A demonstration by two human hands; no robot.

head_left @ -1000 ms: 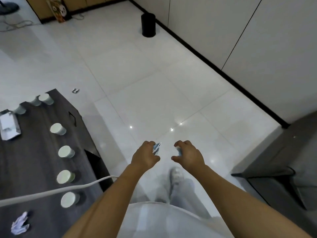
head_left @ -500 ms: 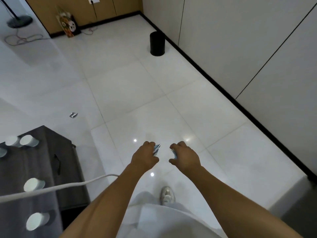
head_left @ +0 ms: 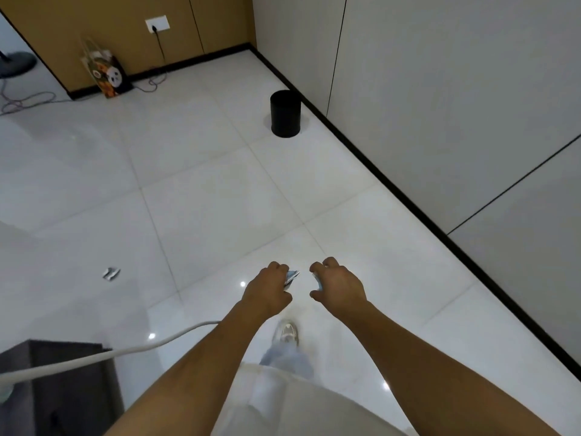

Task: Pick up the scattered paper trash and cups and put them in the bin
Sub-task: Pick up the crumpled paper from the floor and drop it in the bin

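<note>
Ahead, from the head view, the left hand grips crumpled paper and the right hand curls round another scrap. At twelve o'clock stands the black bin; at ten o'clock, a stray scrap on the floor.

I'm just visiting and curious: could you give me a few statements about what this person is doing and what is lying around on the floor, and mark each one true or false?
1. The left hand grips a bluish-white crumpled scrap of paper. True.
2. The right hand hangs open, holding nothing. False: its fingers curl round a small pale blue piece of paper.
3. The black round waste bin stands upright beside the wall's dark skirting. True.
4. The bin lies tipped on its side. False: it is upright.
5. A small silvery scrap of litter lies on the white tiled floor. True.
</note>
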